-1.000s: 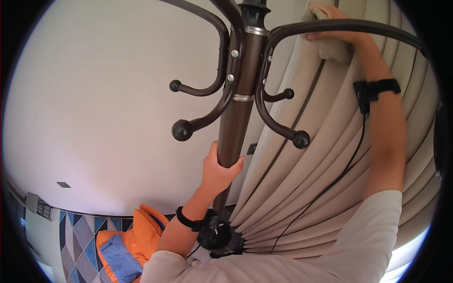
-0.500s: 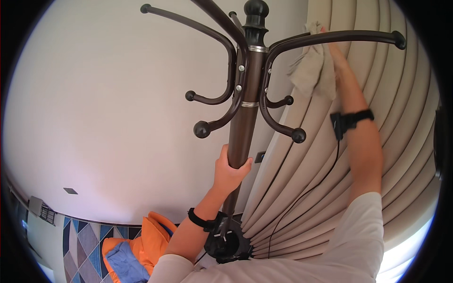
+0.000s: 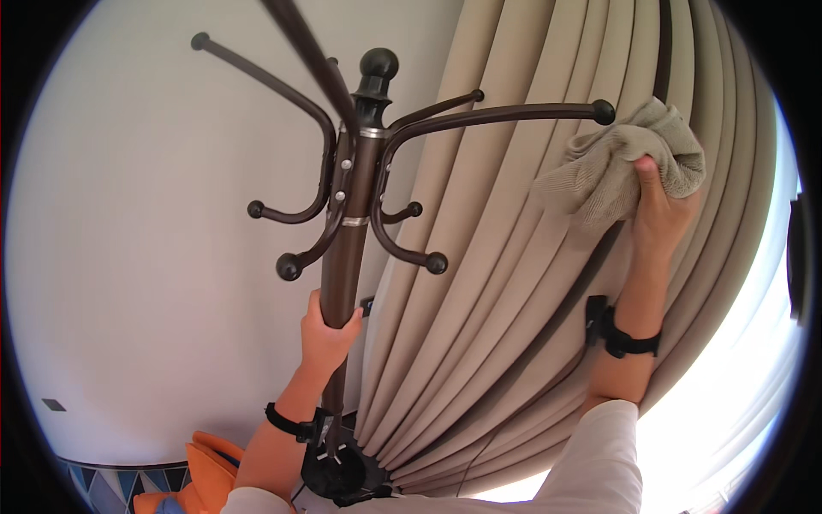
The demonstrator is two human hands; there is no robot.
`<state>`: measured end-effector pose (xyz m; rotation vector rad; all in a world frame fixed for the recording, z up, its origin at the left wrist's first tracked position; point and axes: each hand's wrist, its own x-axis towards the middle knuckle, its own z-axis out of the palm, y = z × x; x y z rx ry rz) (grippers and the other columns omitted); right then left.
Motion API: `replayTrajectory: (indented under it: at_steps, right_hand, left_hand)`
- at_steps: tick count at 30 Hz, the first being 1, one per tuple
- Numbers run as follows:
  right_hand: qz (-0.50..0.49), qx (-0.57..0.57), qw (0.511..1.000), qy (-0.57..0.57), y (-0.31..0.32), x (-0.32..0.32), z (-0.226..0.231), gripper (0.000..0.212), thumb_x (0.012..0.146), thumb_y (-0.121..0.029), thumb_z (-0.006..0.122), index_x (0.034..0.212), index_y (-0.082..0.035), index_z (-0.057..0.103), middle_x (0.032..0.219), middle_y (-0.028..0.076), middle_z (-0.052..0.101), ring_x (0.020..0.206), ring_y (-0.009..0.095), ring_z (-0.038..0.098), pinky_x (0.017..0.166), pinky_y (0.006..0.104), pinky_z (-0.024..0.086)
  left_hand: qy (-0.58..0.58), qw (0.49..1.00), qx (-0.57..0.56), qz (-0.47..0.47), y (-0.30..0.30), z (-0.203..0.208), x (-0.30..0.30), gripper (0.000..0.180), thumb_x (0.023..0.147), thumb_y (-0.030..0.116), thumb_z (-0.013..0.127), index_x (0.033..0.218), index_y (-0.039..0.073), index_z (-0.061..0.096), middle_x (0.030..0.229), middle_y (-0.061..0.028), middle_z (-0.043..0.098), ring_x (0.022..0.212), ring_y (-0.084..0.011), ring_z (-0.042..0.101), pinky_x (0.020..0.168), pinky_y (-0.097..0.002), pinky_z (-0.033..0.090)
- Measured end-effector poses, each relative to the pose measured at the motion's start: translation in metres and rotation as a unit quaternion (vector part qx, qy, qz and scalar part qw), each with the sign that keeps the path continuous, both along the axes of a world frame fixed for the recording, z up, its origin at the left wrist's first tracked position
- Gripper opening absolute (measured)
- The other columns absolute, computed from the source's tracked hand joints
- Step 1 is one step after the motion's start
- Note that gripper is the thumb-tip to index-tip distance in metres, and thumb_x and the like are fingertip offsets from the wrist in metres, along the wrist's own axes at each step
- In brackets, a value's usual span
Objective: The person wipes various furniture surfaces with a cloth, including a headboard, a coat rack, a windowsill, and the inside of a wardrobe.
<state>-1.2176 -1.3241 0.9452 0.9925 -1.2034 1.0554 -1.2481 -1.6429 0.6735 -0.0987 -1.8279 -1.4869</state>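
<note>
A dark brown coat rack (image 3: 347,265) stands before me, with curved arms ending in black knobs and a black finial on top. My left hand (image 3: 330,338) is wrapped round its pole below the lower hooks. In my right hand (image 3: 664,210) is a crumpled beige cloth (image 3: 629,163), my thumb pressed on its near side. The cloth is just below and right of the knob at the end of the right upper arm; whether they touch I cannot tell. Each of my wrists wears a black strap with a small device.
Beige pleated curtains (image 3: 514,283) hang behind the rack and to the right, bright light at their edge. A pale wall (image 3: 154,257) fills the left. An orange item (image 3: 210,471) lies low at left, over a patterned blue-grey surface. The rack's black base (image 3: 342,471) is below.
My right hand has moved with the cloth from behind the right upper arm to just beyond its knob. The rack now appears further left in view. My left hand keeps its hold.
</note>
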Motion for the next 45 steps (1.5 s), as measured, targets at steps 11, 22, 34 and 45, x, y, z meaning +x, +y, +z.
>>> replayTrajectory:
  at_steps: [11, 22, 34, 45]
  right_hand:
    - [-0.588, 0.343, 0.73, -0.062, -0.074, 0.078, 0.047, 0.058, 0.071, -0.011, 0.077, 0.123, -0.013, 0.052, 0.115, 0.01, 0.06, 0.105, 0.032, 0.058, 0.089, 0.0383, 0.049]
    - [-0.453, 0.323, 0.821, -0.128, -0.018, 0.071, 0.098, 0.075, 0.068, -0.033, 0.082, 0.133, -0.015, 0.05, 0.111, 0.011, 0.065, 0.101, 0.023, 0.063, 0.09, 0.036, 0.05]
    - [-0.587, 0.483, 0.622, -0.187, -0.087, 0.067, 0.087, 0.061, 0.063, -0.018, 0.08, 0.12, -0.01, 0.058, 0.104, 0.012, 0.063, 0.1, 0.029, 0.059, 0.091, 0.0373, 0.046]
    - [-0.555, 0.558, 0.617, -0.025, -0.165, -0.008, 0.042, 0.044, 0.072, -0.024, 0.077, 0.107, -0.005, 0.06, 0.089, 0.015, 0.066, 0.088, 0.034, 0.064, 0.079, 0.0428, 0.05]
  left_hand:
    - [0.017, 1.0, 0.003, -0.025, 0.007, 0.007, 0.004, 0.044, 0.077, 0.017, 0.072, 0.112, 0.003, 0.05, 0.085, -0.0166, 0.067, 0.076, -0.0297, 0.068, 0.068, -0.0358, 0.052]
    - [0.019, 1.0, -0.001, -0.019, 0.005, 0.009, 0.005, 0.045, 0.077, 0.017, 0.072, 0.113, 0.003, 0.049, 0.088, -0.0179, 0.068, 0.08, -0.0324, 0.069, 0.071, -0.0372, 0.054]
    - [0.028, 0.999, -0.002, -0.026, 0.003, -0.004, 0.001, 0.045, 0.077, 0.018, 0.072, 0.113, 0.004, 0.049, 0.088, -0.0191, 0.068, 0.08, -0.0338, 0.069, 0.07, -0.038, 0.054]
    - [0.063, 0.998, -0.024, -0.014, 0.014, -0.005, 0.0, 0.048, 0.078, 0.016, 0.073, 0.116, 0.002, 0.048, 0.086, -0.0166, 0.067, 0.076, -0.0257, 0.069, 0.068, -0.0341, 0.053]
